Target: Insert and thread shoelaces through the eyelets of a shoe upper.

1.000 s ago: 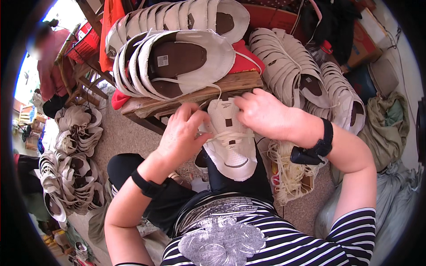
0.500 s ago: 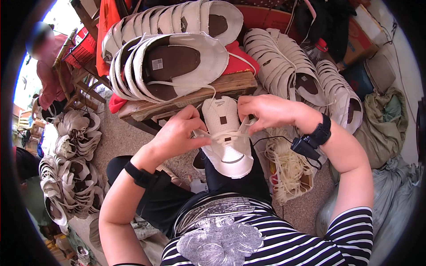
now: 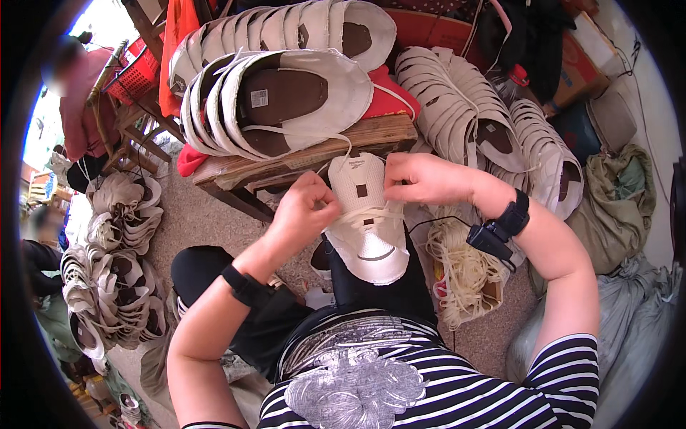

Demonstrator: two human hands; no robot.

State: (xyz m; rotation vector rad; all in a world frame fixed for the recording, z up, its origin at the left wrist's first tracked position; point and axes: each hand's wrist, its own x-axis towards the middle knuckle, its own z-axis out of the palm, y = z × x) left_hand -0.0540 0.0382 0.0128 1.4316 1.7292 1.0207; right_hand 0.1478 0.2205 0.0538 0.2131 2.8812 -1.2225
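A white shoe upper (image 3: 371, 247) with a mesh tongue (image 3: 359, 171) and two small dark squares rests over my thigh, toe end toward me. A pale shoelace (image 3: 366, 215) crosses it at mid-length. Beside its left edge, my left hand (image 3: 312, 204) is closed in a pinch. My right hand (image 3: 418, 179) also pinches, at the tongue's right edge. Fingers hide what either pinch holds. Beyond them, nested shoe uppers (image 3: 314, 89) with brown insides lie on a wooden bench (image 3: 382, 134), a loose lace hanging from the front one.
More nested uppers (image 3: 450, 100) stand at the far right. A box of pale laces (image 3: 464, 275) sits right of my leg, near grey sacks (image 3: 586, 322). Heaped uppers (image 3: 121, 286) lie on the left floor. A person in pink (image 3: 86, 107) is at the far left.
Both hands have shifted their hold from the upper's side flaps to pinches close to its edges. My left hand has turned and moved slightly right; the right fingers are drawn together.
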